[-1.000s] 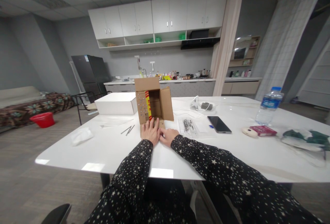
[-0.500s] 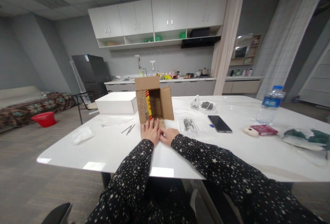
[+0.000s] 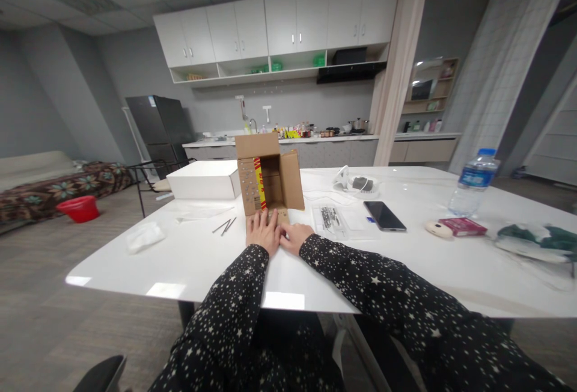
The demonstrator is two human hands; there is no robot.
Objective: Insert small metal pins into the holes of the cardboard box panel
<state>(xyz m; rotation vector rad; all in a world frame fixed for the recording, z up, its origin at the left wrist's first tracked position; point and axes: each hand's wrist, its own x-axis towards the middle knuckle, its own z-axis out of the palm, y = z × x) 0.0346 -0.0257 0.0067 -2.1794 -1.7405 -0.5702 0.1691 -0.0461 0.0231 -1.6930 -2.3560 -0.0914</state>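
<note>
A small brown cardboard box (image 3: 270, 175) lies on its side on the white table (image 3: 189, 260), its open mouth facing me and its flaps spread. My left hand (image 3: 262, 231) rests flat on the bottom flap with the fingers stretched out. My right hand (image 3: 294, 237) lies beside it, touching it, with the fingers curled at the flap's edge; I cannot make out anything in it. A red and yellow strip shows inside the box on the left.
A white flat box (image 3: 204, 180) stands left of the cardboard box. Thin metal pieces (image 3: 224, 226), a clear packet (image 3: 333, 219), a phone (image 3: 384, 216), a water bottle (image 3: 472, 182) and a red pack (image 3: 462, 226) lie on the table. A crumpled tissue (image 3: 143, 237) lies at left.
</note>
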